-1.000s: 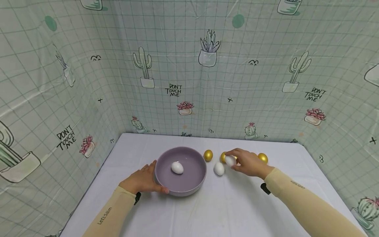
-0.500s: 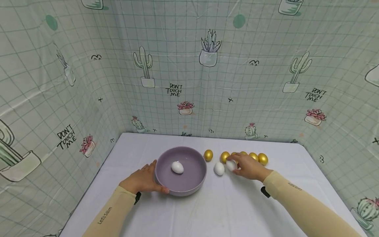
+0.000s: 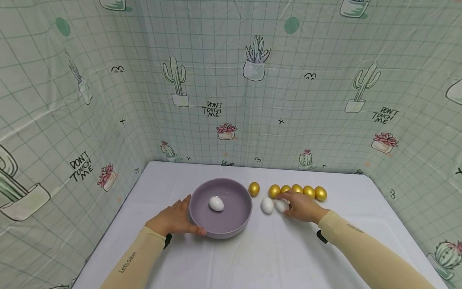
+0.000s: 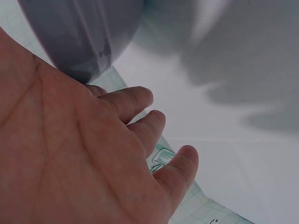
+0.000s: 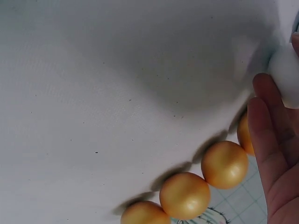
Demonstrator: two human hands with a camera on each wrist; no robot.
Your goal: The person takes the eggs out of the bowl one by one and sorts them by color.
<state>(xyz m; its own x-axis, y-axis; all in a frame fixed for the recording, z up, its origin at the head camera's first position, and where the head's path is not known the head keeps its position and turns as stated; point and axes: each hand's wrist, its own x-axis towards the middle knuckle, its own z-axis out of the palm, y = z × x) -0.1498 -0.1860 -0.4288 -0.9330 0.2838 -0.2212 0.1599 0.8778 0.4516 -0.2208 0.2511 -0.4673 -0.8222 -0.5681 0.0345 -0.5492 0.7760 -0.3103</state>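
Note:
My left hand (image 3: pixel 172 218) rests against the left side of a purple bowl (image 3: pixel 221 236), its thumb along the front and its fingers spread, fairly straight, beside the wall. One white egg (image 3: pixel 216 204) lies inside the bowl. To the right, my right hand (image 3: pixel 304 206) pinches another white egg (image 3: pixel 281 206) low at the table; the right wrist view shows this held egg (image 5: pixel 284 74) at its edge, partly cut off. A third white egg (image 3: pixel 267 205) stands just left of the held one.
Several gold eggs (image 3: pixel 320 193) form a row behind my right hand, which partly hides them. A single gold egg (image 3: pixel 254 189) sits apart near the bowl's right rim. White cloth covers the table (image 3: pixel 234 269), with a printed curtain (image 3: pixel 202 140) behind and at both sides.
My right hand has lowered the white egg slightly, toward the front of the gold row, beside the other white egg. The left hand and bowl have not visibly moved.

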